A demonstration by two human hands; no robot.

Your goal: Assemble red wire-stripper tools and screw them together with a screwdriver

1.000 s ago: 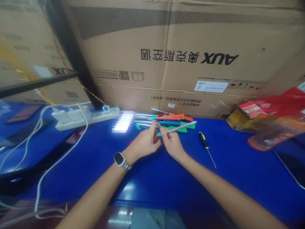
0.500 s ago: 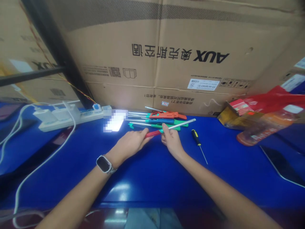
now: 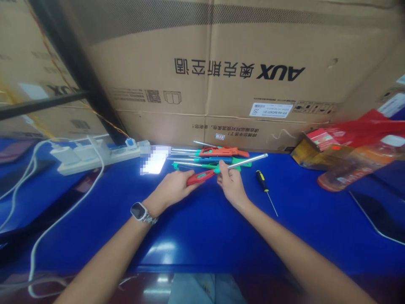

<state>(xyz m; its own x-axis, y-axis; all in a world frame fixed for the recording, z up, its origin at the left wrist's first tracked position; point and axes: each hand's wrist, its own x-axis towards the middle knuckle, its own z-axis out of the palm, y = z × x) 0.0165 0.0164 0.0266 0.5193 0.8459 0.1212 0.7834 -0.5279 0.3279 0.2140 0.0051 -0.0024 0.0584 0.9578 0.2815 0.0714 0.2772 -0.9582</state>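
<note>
Between my hands is a long-nosed lighter (image 3: 202, 176) with a red handle, a green collar and a metal tube that points to the upper right. My left hand (image 3: 175, 185) grips the handle end, its fingers closed. My right hand (image 3: 230, 182) pinches the lighter near the collar, thumb on top. Just behind lie several more lighters (image 3: 221, 152) with orange, blue and green handles, their tubes mostly pointing left. A screwdriver (image 3: 262, 181) with a black and yellow handle rests on the blue table right of my right hand.
A white power strip (image 3: 120, 155) with plugs and a cable (image 3: 72, 211) is on the left. A lit screen (image 3: 156, 160) lies behind my left hand. A large cardboard box (image 3: 202, 93) stands at the back. On the right are a drink bottle (image 3: 351, 171) and a dark phone-like device (image 3: 378, 217).
The red lighter has turned in my hands, so more of its handle's side shows. Its tube tip has shifted slightly right and up in view.
</note>
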